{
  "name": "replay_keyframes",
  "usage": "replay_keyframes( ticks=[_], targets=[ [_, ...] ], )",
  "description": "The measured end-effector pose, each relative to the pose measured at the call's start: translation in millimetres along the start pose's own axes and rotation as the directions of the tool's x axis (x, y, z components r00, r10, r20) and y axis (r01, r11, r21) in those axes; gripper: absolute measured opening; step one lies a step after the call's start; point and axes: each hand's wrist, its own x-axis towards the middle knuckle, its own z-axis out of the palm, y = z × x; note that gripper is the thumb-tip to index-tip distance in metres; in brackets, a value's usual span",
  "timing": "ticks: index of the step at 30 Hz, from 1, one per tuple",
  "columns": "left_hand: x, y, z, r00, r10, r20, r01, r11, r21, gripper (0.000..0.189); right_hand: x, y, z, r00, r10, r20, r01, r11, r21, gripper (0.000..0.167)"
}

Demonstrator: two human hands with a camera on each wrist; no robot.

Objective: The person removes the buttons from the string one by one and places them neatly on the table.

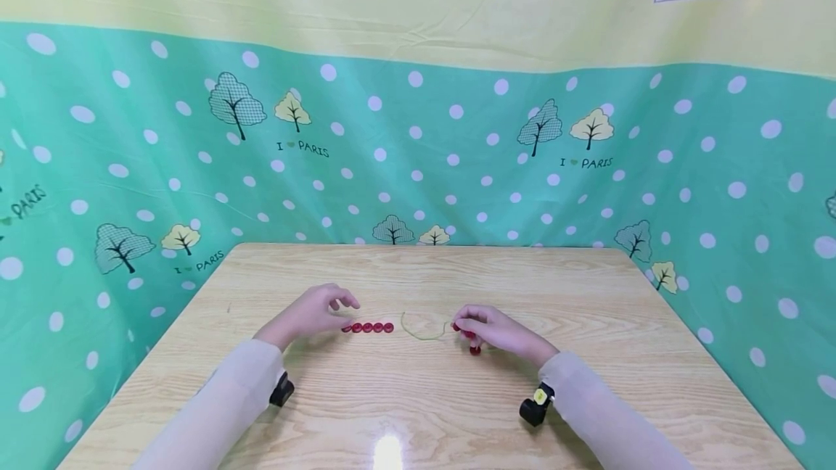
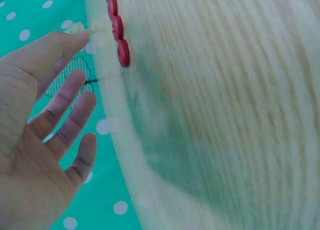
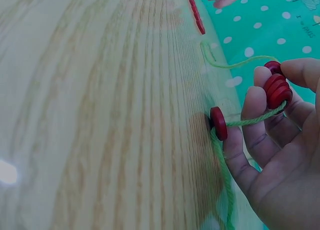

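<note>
A big green and yellow curtain [image 1: 464,194] hangs behind a wooden table [image 1: 418,274].
Two pale sleeves [image 1: 228,390] reach over the table. The left hand [image 1: 312,314] has its thumb and fingers spread, with nothing in them, at the left end of a row of five red buttons [image 1: 368,328]. The right hand [image 1: 496,328] pinches one red button [image 3: 273,67] between its thumb and finger. A thin green string [image 1: 424,338] curves across the table between the row and the right hand. A small stack of red buttons [image 3: 277,91] is on the string, just beside the pinched one. A single button [image 3: 218,123] is lower down on it; I can't tell if it touches the table.
</note>
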Motion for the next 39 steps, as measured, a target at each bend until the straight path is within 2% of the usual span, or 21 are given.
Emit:
replay_keyframes(
  ticks=[7, 11, 14, 25, 31, 36, 39],
  targets=[
    [8.3, 14.8, 1.2, 0.994, 0.106, -0.030, -0.105, 0.994, 0.034, 0.021, 0.5, -1, 1, 1.000, -0.012, -0.005, 0.011, 1.000, -0.022, 0.037],
    [12.7, 25.6, 3.8, 0.982, 0.178, -0.057, -0.178, 0.984, 0.014, 0.020, 1.0, 0, 1, 1.000, -0.009, -0.013, 0.009, 0.999, -0.033, 0.037],
    [15.4, 34.8, 8.6, 0.976, 0.207, -0.063, -0.208, 0.978, -0.020, 0.020, 1.3, 0, 1, 1.000, -0.007, -0.019, 0.007, 0.999, -0.037, 0.037],
    [25.4, 71.7, 32.5, 0.948, 0.317, -0.013, -0.317, 0.945, -0.085, 0.020, 2.9, -3, 4, 1.000, -0.006, -0.024, 0.005, 0.999, -0.032, 0.038],
    [36.3, 90.1, 48.7, 0.934, 0.356, 0.020, -0.352, 0.930, -0.107, 0.025, 3.6, -4, 5, 1.000, -0.011, -0.024, 0.010, 0.999, -0.032, 0.035],
    [45.0, 101.7, 63.7, 0.934, 0.355, 0.037, -0.349, 0.929, -0.121, 0.033, 5.0, -2, 5, 1.000, -0.012, -0.022, 0.012, 1.000, -0.019, 0.031],
    [48.2, 106.9, 70.4, 0.941, 0.335, 0.039, -0.329, 0.937, -0.115, 0.038, 5.6, -2, 5, 1.000, -0.021, -0.015, 0.020, 1.000, -0.010, 0.031]
  ],
)
